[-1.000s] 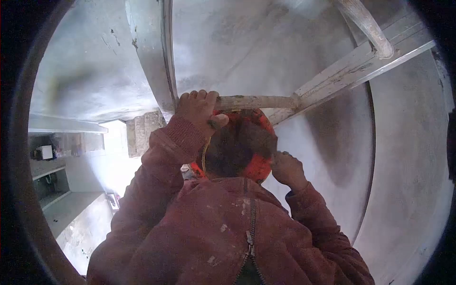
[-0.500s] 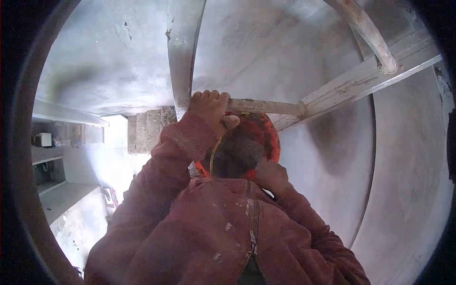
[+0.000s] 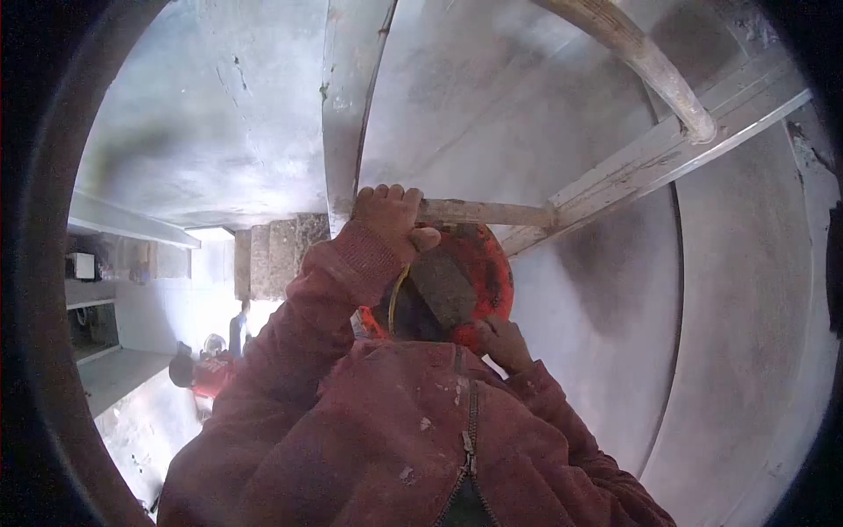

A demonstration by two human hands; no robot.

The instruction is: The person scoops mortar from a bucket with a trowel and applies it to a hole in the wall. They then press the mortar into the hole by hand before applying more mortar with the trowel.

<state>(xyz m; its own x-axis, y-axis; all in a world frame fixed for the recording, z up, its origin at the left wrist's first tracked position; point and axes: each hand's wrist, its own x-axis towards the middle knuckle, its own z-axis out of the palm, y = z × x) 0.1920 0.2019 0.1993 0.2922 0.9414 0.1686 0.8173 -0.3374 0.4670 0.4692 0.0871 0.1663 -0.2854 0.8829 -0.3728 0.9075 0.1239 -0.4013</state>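
Note:
My left hand [image 3: 386,221] is wrapped round a wooden ladder rung [image 3: 496,212], close to the left rail [image 3: 344,114]. Just below that rung is a red-orange basin [image 3: 499,272] with dark smears, held near my chest. The fingers of my right hand [image 3: 507,345] are closed on the basin's near right rim. Inside the basin lies a grey-brown flat block [image 3: 444,288], whose kind I cannot make out. A thin yellow curved strip [image 3: 394,303] runs along the basin's left side. My left sleeve and jacket hide the near part of the basin.
The right ladder rail [image 3: 650,171] slants up to a higher rung [image 3: 654,66]. Smooth grey walls stand ahead and to the right. Far below on the left are steps [image 3: 272,255], shelves [image 3: 92,321] and another person [image 3: 213,376] in red.
The view has shifted slightly, and the ladder sits a little lower in it. Another person has appeared below left. The block in the basin shows more clearly; my left hand stays on the rung.

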